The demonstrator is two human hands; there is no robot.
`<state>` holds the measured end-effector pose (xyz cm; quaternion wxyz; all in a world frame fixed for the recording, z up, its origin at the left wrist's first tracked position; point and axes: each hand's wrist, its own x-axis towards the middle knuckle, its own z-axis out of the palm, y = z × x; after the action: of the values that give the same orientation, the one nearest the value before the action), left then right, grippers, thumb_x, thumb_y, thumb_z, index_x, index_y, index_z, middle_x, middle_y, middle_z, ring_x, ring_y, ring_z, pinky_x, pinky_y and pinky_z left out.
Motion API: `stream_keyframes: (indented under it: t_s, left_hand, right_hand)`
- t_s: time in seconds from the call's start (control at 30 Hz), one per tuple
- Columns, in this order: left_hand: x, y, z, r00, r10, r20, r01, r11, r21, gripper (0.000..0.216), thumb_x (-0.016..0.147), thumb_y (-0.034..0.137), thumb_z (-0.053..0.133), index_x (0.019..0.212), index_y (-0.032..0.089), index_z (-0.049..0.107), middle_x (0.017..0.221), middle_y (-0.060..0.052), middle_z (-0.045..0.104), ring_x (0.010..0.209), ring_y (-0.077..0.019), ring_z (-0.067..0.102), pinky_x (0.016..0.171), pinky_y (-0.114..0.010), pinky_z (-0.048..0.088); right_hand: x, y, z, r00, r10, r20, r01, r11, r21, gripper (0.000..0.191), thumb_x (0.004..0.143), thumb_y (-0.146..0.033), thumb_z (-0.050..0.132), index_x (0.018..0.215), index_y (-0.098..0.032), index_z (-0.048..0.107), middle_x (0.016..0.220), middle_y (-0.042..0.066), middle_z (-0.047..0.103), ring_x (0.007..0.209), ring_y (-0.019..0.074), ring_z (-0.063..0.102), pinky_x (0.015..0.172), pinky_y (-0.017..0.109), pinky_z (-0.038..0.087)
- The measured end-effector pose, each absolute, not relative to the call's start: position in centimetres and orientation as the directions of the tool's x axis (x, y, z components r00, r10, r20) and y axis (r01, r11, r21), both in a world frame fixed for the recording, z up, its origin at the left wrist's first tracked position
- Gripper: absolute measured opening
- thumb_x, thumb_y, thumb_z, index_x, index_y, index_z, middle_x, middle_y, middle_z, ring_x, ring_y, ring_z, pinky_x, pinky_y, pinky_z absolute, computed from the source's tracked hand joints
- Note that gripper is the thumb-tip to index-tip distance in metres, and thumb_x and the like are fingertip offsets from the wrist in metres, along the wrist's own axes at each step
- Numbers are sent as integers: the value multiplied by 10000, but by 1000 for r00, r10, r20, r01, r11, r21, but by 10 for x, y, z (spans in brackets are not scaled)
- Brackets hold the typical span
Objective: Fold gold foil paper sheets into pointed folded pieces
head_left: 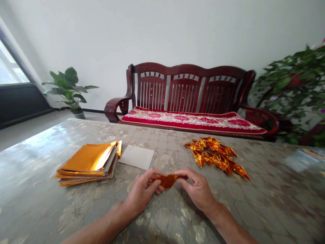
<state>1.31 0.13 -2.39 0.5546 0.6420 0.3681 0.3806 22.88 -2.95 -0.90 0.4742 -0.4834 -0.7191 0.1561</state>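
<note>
small folded foil piece (pixel 167 180), shiny orange, creased

Folded foil piece (pixel 167 180) partly hidden by fingers; right-edge items blurred, perhaps papers (pixel 303 158).

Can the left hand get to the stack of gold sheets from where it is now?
Probably yes: the stack of gold sheets lies open on the table, left of the left hand, nothing between them, though both hands now pinch the folded gold piece.
</note>
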Motion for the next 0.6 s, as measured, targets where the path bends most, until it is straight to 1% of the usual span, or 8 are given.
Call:
stream_keyframes:
  t_s: [0.17,0.33,0.47,0.6]
  left_hand:
    - [9,0,-23,533,837,122,31,-163,986,231,931,342,551,1072,165,597,802,-43,736,735,-154,695,730,-274,546]
    - [9,3,-22,524,844,113,76,-179,981,195,927,326,548,1037,173,601,800,-38,738,741,-156,698,728,-274,552]
    - [7,5,-20,523,843,129,86,-203,975,211,929,357,544,999,176,628,795,-44,750,727,-170,710,721,-285,557]
    - [6,7,-19,498,862,96,122,-180,976,183,921,326,538,1014,183,603,766,-37,753,742,-182,722,729,-278,540]
  right_hand:
    - [234,-29,-16,-104,794,599,575,539,-615,150,905,-193,609,996,-241,718,863,16,724,794,157,693,737,256,565]
    - [234,-29,-15,-173,721,671,594,620,-513,176,932,-170,581,1015,-249,714,927,34,705,862,157,682,759,263,567]
    - [234,-32,-10,-236,695,679,609,650,-454,220,959,-178,546,1068,-264,717,888,27,690,798,135,673,702,228,552]
    - [236,-34,-9,-315,670,673,636,675,-374,292,970,-176,523,1198,-280,674,879,21,678,768,124,650,689,218,533]
